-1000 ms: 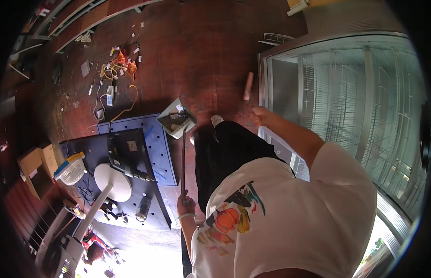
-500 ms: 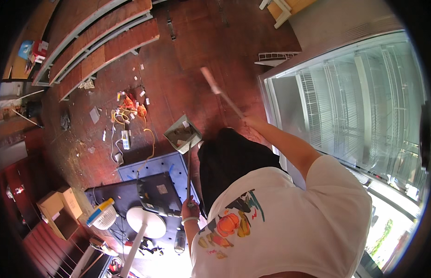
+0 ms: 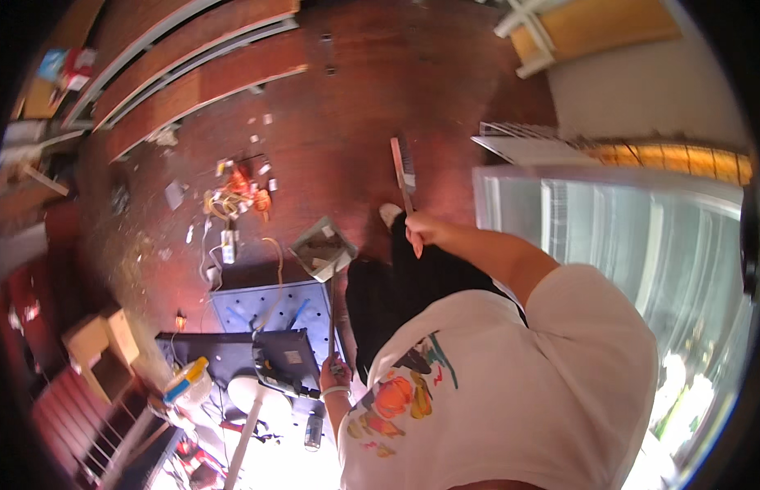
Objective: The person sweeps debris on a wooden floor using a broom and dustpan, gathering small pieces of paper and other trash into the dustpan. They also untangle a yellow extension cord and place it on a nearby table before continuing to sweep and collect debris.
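My left hand [image 3: 337,373] is closed around the long handle of a pale grey-green dustpan [image 3: 337,267]. The pan rests on the floor in front of my legs, with some grey debris inside. Closed on a hand brush [image 3: 403,167] is my right hand [image 3: 421,231]; the brush has a pinkish back and handle and dark bristles along its right side. Its head points away from me, to the right of the dustpan and apart from it. Whether the bristles touch the floor I cannot tell.
Cords, a power strip [image 3: 229,245], orange items and paper scraps litter the reddish floor [image 3: 347,122] at left. Wooden benches [image 3: 200,98] stand far left. A glass-fronted cabinet [image 3: 609,229] is at right. Near left are a blue perforated board [image 3: 233,304], a white fan [image 3: 190,384] and a cardboard box [image 3: 94,351].
My right hand has drawn nearer and a little left, and the brush has swung from slanting left to nearly straight ahead. The dustpan stays almost in place; the whole view has shifted slightly.
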{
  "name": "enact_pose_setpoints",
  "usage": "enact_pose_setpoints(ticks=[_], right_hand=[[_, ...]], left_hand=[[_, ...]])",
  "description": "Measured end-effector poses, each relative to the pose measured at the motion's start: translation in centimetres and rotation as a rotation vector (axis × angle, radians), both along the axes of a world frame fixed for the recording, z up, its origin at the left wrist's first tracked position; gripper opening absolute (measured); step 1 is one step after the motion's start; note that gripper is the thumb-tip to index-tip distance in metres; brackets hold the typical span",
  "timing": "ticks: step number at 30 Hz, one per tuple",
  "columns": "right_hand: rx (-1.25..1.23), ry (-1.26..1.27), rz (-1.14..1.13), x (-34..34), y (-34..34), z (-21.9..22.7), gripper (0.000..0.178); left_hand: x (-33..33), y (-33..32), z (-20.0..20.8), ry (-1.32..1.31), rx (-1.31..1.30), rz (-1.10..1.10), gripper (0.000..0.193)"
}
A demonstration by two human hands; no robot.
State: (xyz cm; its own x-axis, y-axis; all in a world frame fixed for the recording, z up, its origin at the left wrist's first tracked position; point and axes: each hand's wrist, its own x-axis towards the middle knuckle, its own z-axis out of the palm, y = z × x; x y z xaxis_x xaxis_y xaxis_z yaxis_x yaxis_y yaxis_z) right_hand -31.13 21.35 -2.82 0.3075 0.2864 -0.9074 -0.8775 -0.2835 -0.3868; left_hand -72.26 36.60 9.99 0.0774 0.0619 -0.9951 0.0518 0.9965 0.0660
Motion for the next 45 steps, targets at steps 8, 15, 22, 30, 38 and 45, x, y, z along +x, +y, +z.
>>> enact_pose_setpoints(ticks=[8,15,22,30,38,45], right_hand=[[0.178,0.23,0.358,1.3,20.2,1.3,0.015],[0.196,0.17,0.496,9.5,22.6,6.8,0.004],[-0.037,-0.062,0.383,23.0,16.6,7.1,0.008],[-0.085,0.106,0.35,32.9,27.3,-0.7,0.021],[-0.054,0.237,0.636,26.6,49.6,1.8,0.023],[0.366,0.267,0.688,22.6,62.3,-5.1,0.023]], left_hand=[[1.9,2.7,-2.6,-0.057,0.009,0.176,0.023],[6.5,5.7,-3.5,0.06,0.046,0.285,0.025],[10.8,8.4,-4.3,0.087,0.087,0.178,0.029],[18.9,11.4,-2.4,0.184,0.007,0.182,0.03],[23.7,9.3,-4.0,0.045,-0.094,0.553,0.027],[30.6,14.5,-1.0,0.168,-0.078,0.457,0.026]])
